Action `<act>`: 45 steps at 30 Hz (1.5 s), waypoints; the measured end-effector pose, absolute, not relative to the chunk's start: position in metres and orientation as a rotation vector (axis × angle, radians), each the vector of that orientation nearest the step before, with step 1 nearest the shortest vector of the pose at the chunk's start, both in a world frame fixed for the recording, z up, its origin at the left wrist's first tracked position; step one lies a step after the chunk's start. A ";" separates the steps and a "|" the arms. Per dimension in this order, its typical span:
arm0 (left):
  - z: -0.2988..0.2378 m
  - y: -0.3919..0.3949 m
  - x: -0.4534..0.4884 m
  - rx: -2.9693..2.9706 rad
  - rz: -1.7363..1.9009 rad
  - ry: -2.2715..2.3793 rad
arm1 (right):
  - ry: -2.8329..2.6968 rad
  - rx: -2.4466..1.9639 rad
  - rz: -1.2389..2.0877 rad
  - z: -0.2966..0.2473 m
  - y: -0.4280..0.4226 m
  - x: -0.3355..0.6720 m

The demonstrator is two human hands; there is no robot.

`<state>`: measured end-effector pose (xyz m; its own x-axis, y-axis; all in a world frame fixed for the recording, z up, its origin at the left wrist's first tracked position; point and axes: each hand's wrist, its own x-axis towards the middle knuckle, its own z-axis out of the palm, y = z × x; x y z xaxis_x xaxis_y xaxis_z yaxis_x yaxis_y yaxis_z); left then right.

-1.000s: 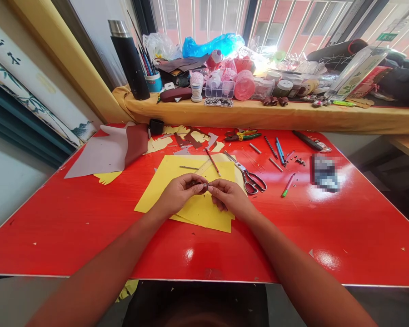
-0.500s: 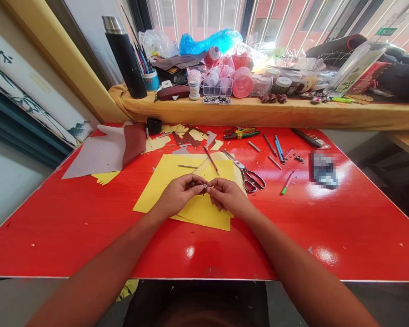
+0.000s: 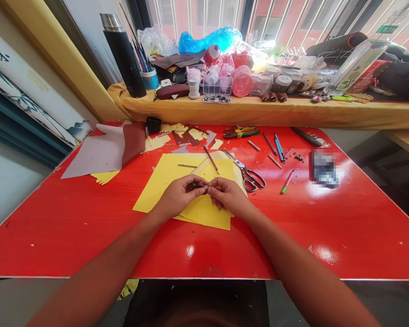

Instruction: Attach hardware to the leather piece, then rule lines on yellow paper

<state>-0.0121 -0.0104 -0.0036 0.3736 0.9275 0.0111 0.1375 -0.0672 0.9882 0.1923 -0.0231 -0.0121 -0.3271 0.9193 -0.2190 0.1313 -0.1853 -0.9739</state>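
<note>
A small dark brown leather piece [image 3: 202, 186] with a round, pale metal-looking fitting is held up over the yellow sheets [image 3: 204, 217]. My left hand [image 3: 179, 194] pinches its left side between thumb and fingers. Against its right end, the thumb and fingertips of my right hand [image 3: 227, 194] are pressed together, gripping the edge. Much of the piece is hidden by my fingers. Just beyond the hands, a red pencil [image 3: 211, 160], a clear ruler [image 3: 201, 165] and a thin metal rod [image 3: 187, 166] lie on the sheets. Scissors [image 3: 248, 174] rest to the right, partly on paper.
On the red table [image 3: 88, 236] are pliers [image 3: 241, 132], blue pens [image 3: 279, 148], a green-tipped pen [image 3: 287, 182] and small metal bits [image 3: 299, 157]. Leather sheets [image 3: 98, 150] and scraps lie at the back left. A crowded ledge [image 3: 177, 106] holds a black flask [image 3: 124, 63].
Both hands stay nearly in place, still gripping the brown leather piece. It has shifted very slightly to the right, showing a little more of its left part.
</note>
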 end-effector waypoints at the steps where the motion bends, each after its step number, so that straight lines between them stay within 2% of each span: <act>1: -0.004 -0.010 -0.012 1.497 0.871 0.999 | -1.442 -1.255 1.576 -0.012 -0.023 0.192; 45: -0.007 -0.008 -0.014 1.502 0.882 1.031 | -1.461 -1.261 1.552 -0.010 -0.022 0.191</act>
